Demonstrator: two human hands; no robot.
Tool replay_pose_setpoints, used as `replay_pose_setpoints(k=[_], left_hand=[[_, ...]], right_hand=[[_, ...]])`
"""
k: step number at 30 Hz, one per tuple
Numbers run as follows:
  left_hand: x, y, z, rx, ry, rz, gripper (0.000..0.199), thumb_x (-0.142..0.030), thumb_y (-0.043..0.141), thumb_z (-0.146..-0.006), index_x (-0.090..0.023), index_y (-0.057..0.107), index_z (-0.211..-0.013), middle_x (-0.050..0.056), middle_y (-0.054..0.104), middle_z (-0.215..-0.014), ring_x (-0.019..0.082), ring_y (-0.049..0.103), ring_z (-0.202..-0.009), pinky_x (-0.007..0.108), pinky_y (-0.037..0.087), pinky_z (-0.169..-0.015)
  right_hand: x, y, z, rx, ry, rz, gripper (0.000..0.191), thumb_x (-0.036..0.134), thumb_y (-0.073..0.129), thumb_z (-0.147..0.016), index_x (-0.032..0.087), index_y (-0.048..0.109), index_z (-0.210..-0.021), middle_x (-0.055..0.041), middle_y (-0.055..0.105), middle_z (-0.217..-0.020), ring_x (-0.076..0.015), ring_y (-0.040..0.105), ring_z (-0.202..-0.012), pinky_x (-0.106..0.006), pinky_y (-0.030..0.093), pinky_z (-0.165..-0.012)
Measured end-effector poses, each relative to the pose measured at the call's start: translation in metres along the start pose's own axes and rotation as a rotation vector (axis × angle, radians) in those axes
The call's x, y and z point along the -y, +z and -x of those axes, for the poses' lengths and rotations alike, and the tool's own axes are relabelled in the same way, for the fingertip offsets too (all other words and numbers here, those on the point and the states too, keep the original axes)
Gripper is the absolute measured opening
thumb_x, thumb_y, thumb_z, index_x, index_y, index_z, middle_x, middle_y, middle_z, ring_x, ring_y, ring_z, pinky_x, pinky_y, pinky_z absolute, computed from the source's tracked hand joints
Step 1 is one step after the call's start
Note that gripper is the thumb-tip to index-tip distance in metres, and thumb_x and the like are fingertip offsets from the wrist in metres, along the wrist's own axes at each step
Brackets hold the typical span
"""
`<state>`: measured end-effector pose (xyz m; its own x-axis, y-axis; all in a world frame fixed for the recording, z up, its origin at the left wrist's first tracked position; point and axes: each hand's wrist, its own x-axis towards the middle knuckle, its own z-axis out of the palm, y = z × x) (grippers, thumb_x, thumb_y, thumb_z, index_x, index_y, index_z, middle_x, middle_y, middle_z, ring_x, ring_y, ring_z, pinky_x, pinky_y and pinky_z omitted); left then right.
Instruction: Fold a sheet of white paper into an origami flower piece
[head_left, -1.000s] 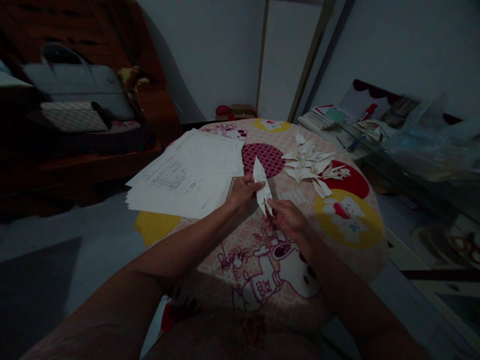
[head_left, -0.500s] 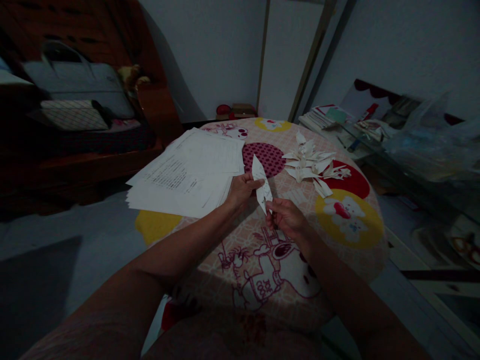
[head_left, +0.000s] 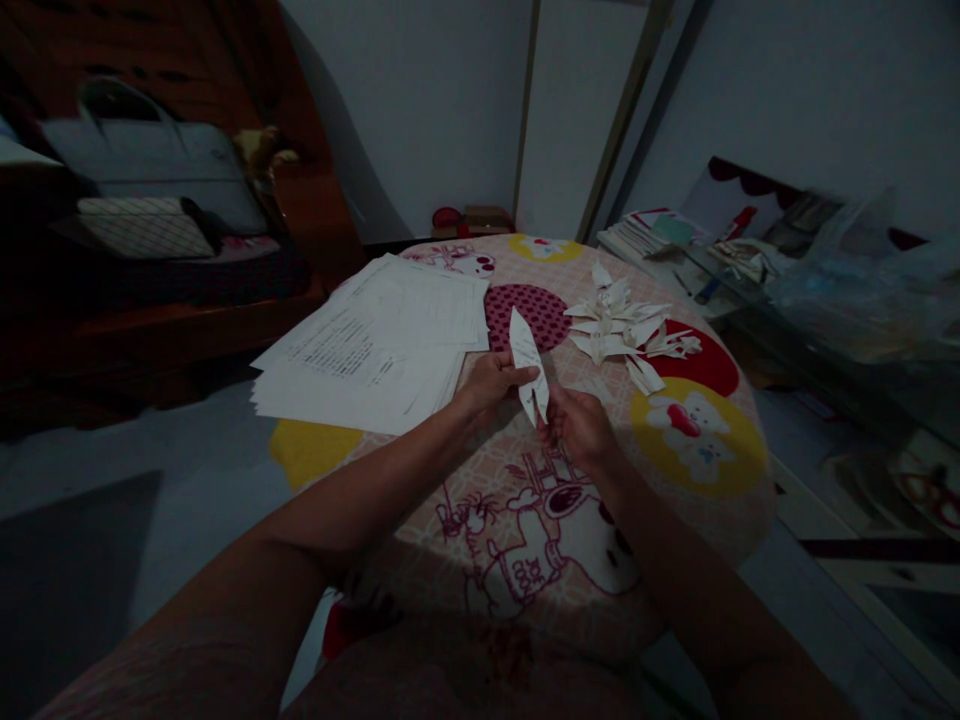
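Observation:
Over the table I hold a narrow strip of folded white paper (head_left: 526,350), pointed at the top and split into two points at the bottom. My left hand (head_left: 491,380) pinches its left edge near the middle, thumb across the front. At the lower right edge is my right hand (head_left: 583,425), its fingers closed on the paper and partly hidden behind it. Several folded paper pieces (head_left: 619,325), shaped like cranes or flowers, lie in a cluster beyond my right hand. To the left of my left hand spreads a stack of printed sheets (head_left: 375,340).
A patterned cloth covers the round table (head_left: 480,540). At the right stands a glass shelf with papers (head_left: 637,235) and a clear plastic bag (head_left: 862,290). A wooden bench (head_left: 315,210) at the left bears a pale handbag (head_left: 165,155).
The folded paper has shifted slightly right and turned a little, so its split lower end shows more. My right thumb has moved from its front to its right edge.

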<state>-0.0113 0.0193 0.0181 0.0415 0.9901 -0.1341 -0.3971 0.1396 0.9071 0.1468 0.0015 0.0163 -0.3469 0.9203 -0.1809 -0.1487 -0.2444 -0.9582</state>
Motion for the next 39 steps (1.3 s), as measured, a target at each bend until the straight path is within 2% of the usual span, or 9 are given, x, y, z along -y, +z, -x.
replay_pose_setpoints(k=[3,6,10,13,20,25,30,35,39], left_hand=[[-0.003,-0.002,-0.001,0.154,-0.077,0.018,0.029,-0.027,0.088,-0.059,-0.011,0.069,-0.073,0.006,0.069,-0.066,0.013,0.060,-0.054,0.025,0.048,-0.054],[-0.005,-0.004,0.000,0.327,-0.136,0.023,0.038,-0.029,0.089,-0.061,-0.011,0.073,-0.090,0.008,0.072,-0.074,0.014,0.063,-0.059,0.025,0.050,-0.056],[-0.005,-0.005,0.002,0.464,-0.181,-0.009,0.067,-0.026,0.086,-0.066,-0.013,0.063,-0.128,0.009,0.074,-0.088,0.016,0.067,-0.068,0.026,0.052,-0.063],[-0.003,-0.006,0.002,0.490,-0.209,-0.060,0.075,-0.024,0.082,-0.070,-0.013,0.054,-0.140,0.009,0.075,-0.088,0.014,0.067,-0.065,0.024,0.050,-0.060],[-0.002,-0.002,0.003,0.471,-0.228,-0.076,0.065,-0.023,0.080,-0.070,-0.014,0.062,-0.132,0.009,0.076,-0.084,0.013,0.067,-0.065,0.023,0.050,-0.060],[-0.005,-0.004,0.004,0.390,-0.214,-0.066,0.061,-0.018,0.079,-0.069,-0.012,0.064,-0.129,0.006,0.073,-0.071,0.012,0.064,-0.056,0.023,0.049,-0.057],[-0.007,-0.004,0.005,0.399,-0.248,-0.079,0.045,-0.015,0.078,-0.068,-0.011,0.072,-0.112,0.008,0.074,-0.075,0.013,0.065,-0.058,0.023,0.050,-0.055],[-0.009,0.001,0.003,0.140,-0.068,0.057,0.020,-0.026,0.069,-0.081,-0.012,0.071,-0.094,0.013,0.074,-0.084,0.018,0.071,-0.069,0.028,0.059,-0.062],[-0.007,0.003,0.004,0.041,0.023,-0.021,0.007,-0.017,0.069,-0.073,-0.013,0.065,-0.075,0.007,0.071,-0.069,0.016,0.069,-0.059,0.026,0.058,-0.056]], right_hand=[[0.002,-0.002,-0.003,-0.050,-0.086,-0.015,0.044,0.060,0.073,-0.071,0.017,0.062,-0.072,-0.0015,0.064,-0.057,-0.0123,0.059,-0.045,-0.022,0.049,-0.041],[0.001,-0.007,-0.006,-0.069,-0.117,-0.043,0.041,0.056,0.076,-0.070,0.017,0.064,-0.075,-0.0019,0.067,-0.062,-0.0124,0.061,-0.047,-0.022,0.051,-0.042],[0.000,-0.015,-0.009,-0.031,-0.036,-0.104,0.039,0.054,0.076,-0.071,0.017,0.062,-0.068,-0.0006,0.064,-0.053,-0.0127,0.056,-0.038,-0.022,0.045,-0.033],[0.002,-0.019,-0.010,0.028,0.058,-0.120,0.032,0.046,0.074,-0.070,0.018,0.060,-0.063,0.0002,0.060,-0.046,-0.0128,0.051,-0.032,-0.023,0.039,-0.027],[0.004,-0.019,-0.006,0.078,0.175,-0.057,0.022,0.037,0.069,-0.067,0.018,0.063,-0.060,0.0005,0.057,-0.041,-0.0122,0.045,-0.027,-0.024,0.036,-0.025],[0.003,-0.017,-0.006,-0.064,0.075,-0.065,0.025,0.035,0.069,-0.068,0.018,0.058,-0.054,0.0014,0.055,-0.039,-0.0101,0.044,-0.029,-0.021,0.033,-0.026],[0.001,-0.015,-0.008,-0.042,0.110,-0.103,0.021,0.035,0.070,-0.067,0.018,0.058,-0.061,0.0012,0.056,-0.040,-0.0133,0.047,-0.029,-0.023,0.034,-0.027],[0.009,-0.016,-0.012,-0.265,0.159,-0.296,0.016,0.027,0.064,-0.073,0.019,0.054,-0.063,0.0041,0.053,-0.040,-0.0102,0.045,-0.032,-0.021,0.033,-0.031],[0.015,-0.019,-0.014,-0.349,0.210,-0.422,0.022,0.023,0.059,-0.081,0.020,0.050,-0.061,0.0037,0.053,-0.043,-0.0093,0.046,-0.036,-0.020,0.035,-0.036]])
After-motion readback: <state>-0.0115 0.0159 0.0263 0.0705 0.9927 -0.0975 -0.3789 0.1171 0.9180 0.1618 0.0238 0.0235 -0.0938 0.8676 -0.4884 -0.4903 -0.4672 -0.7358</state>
